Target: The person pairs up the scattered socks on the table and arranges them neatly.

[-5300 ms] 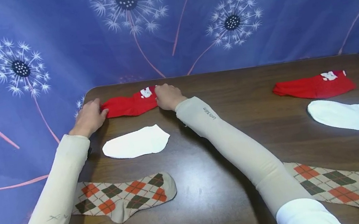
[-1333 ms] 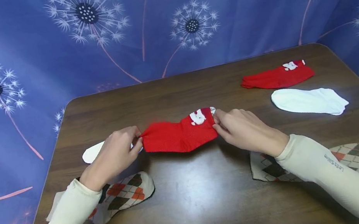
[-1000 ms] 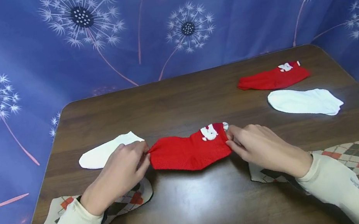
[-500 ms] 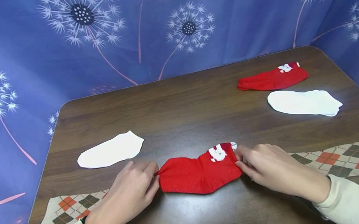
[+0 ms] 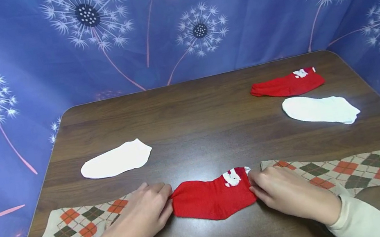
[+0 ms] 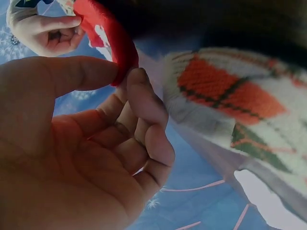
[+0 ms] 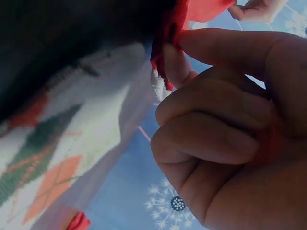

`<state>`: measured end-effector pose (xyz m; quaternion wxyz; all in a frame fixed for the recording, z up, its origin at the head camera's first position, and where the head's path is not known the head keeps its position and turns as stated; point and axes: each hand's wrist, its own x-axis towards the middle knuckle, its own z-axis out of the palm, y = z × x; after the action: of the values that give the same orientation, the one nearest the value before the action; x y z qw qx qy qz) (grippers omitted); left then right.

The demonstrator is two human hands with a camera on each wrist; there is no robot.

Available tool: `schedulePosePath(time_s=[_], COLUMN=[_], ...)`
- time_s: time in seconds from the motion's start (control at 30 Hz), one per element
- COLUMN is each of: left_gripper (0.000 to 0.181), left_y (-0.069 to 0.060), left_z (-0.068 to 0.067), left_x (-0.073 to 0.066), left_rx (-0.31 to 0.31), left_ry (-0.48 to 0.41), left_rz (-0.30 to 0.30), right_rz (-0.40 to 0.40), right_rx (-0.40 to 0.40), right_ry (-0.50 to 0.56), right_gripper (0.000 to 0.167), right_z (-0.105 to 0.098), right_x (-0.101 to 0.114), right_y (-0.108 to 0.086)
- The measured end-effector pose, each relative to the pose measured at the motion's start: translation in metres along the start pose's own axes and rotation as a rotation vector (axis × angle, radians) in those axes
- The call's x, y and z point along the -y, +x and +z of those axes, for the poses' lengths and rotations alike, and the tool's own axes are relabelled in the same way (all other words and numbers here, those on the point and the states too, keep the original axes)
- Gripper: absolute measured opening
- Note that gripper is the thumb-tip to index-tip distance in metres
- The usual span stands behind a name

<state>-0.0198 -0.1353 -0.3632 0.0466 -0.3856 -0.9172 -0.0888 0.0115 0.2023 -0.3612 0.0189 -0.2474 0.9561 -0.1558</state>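
In the head view a red sock [image 5: 210,199] with a white figure lies stretched sideways near the table's front, pinched at both ends. My left hand [image 5: 139,220] pinches its left end between thumb and forefinger; in the left wrist view that hand [image 6: 100,129] has its other fingers loosely bent. At the sock's right end, by the white figure, my right hand [image 5: 295,193] pinches the edge. The right wrist view shows this hand [image 7: 225,115] with its remaining fingers curled in. Behind my hands lie two argyle socks, a left one [image 5: 79,223] and a right one [image 5: 355,171], each partly covered.
A white sock [image 5: 116,160] lies at the left of the brown table [image 5: 176,125]. Toward the back right are another red sock [image 5: 287,85] and a white sock [image 5: 320,109]. A blue dandelion-patterned cloth [image 5: 160,27] hangs behind the table.
Both hands have brought the red sock from the back left to the front middle. The left white and argyle socks stay on the table. Over the last half second the sock came slightly nearer the front.
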Motion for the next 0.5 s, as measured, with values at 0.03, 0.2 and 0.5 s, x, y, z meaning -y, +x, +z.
schedulePosePath(time_s=[0.03,0.2,0.5], left_gripper=[0.019,0.017,0.015], left_y=[-0.001,-0.002,-0.001], left_z=[0.001,0.008,0.014], left_x=[0.0,-0.002,-0.004], left_rx=[0.003,0.013,0.031], left_ry=[0.007,0.057,0.092], left_rz=[0.002,0.035,0.032], right_rz=[0.002,0.04,0.078], right_rx=[0.008,0.026,0.044], right_ry=[0.007,-0.034,-0.079], right_gripper=[0.027,0.025,0.023], right_z=[0.002,0.009,0.009], right_x=[0.0,0.001,0.003], right_y=[0.0,-0.002,0.0])
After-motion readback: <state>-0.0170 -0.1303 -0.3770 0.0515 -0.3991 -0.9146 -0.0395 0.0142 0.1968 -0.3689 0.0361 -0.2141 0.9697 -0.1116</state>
